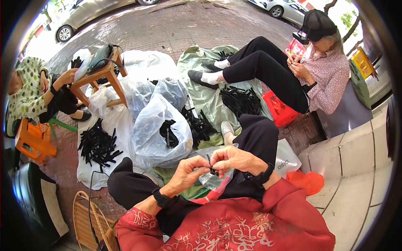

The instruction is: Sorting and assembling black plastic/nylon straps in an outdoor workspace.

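Note:
Above my lap, my left hand [190, 172] and my right hand [235, 161] meet with their fingertips pinched together. Between them is a small black piece [212, 170], mostly covered by the fingers and too small to name. A clear plastic bag [207, 182] lies on my lap just under the hands. In front of my knees stands a large clear bag [146, 136] with black strips [168, 133] in it. More black strips lie in a heap [199, 126] beside that bag.
Another heap of black strips [99, 144] lies on a white sheet at left, and one [240, 100] on a green sheet ahead. One person [322, 79] sits at right, another [31, 94] at left by a wooden stool [100, 77]. A wicker basket [90, 217] stands at lower left.

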`<state>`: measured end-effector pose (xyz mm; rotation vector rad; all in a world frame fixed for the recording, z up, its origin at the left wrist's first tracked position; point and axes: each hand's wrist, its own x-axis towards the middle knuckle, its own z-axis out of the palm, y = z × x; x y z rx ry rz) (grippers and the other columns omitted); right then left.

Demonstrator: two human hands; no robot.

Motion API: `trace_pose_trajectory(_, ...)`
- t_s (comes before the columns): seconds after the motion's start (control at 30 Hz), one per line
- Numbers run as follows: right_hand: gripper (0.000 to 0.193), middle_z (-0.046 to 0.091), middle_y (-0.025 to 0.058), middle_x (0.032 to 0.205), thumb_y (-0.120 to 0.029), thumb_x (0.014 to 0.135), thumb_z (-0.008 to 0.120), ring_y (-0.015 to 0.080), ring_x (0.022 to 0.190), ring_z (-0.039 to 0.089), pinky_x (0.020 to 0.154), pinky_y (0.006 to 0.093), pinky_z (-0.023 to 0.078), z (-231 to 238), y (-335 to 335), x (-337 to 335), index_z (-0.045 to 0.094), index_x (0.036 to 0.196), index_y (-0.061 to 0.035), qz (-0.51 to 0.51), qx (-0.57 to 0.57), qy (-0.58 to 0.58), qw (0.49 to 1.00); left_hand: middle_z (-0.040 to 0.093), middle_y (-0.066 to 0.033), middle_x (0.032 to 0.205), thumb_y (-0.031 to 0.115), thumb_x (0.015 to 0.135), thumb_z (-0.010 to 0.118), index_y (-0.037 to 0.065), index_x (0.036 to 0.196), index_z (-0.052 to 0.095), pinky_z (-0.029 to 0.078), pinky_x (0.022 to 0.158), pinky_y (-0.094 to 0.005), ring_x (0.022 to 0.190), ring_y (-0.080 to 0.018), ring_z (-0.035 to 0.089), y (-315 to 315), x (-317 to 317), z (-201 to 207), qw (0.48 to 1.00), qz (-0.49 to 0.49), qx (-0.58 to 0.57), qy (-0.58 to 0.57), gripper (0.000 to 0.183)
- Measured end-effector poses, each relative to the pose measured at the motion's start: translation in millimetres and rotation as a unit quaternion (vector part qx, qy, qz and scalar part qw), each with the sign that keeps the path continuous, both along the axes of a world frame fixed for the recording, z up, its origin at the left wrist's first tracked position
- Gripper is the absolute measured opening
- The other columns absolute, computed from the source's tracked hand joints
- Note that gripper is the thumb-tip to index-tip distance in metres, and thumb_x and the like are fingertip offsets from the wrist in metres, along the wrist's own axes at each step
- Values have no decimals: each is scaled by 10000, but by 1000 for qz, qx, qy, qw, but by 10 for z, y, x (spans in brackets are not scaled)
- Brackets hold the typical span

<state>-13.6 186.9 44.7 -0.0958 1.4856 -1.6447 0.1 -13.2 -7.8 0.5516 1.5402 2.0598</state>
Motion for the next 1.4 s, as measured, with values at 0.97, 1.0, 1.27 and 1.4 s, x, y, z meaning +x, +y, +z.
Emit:
trace_pose_trajectory(0.97,121,514,86,817,-72,834,499,93,609,430,486,185,364,-381,-45,-20,493,942,-17,-186,-244,-250,918,521,8,767,110,822,545,45,954,500,319,499,-164,584,-35,402,42,-126,-11,991,-14,104,-81,154)
trace_pose_trajectory(1.0,148,504,90,840,-81,838,497,83,594,382,481,174,348,-375,-33,4,484,966,-9,-183,-258,-268,910,521,8,767,110,822,545,45,954,500,319,499,-164,584,-35,402,48,-120,-14,991,-15,105,-82,154)
trace_pose_trajectory(1.27,162,500,34,763,-182,805,549,80,549,389,474,220,334,-355,35,117,491,912,-75,-116,-160,-198,960,547,5,820,108,821,551,48,979,515,407,584,-195,674,-55,490,44,-72,11,991,-60,101,-70,173)
trace_pose_trajectory(1.4,177,394,-27,527,-210,813,549,46,399,325,358,194,238,-251,-148,21,471,720,-81,-143,-101,-108,979,557,17,789,79,808,552,81,949,519,347,479,-170,573,-25,432,-60,-144,69,993,-33,64,-94,145)
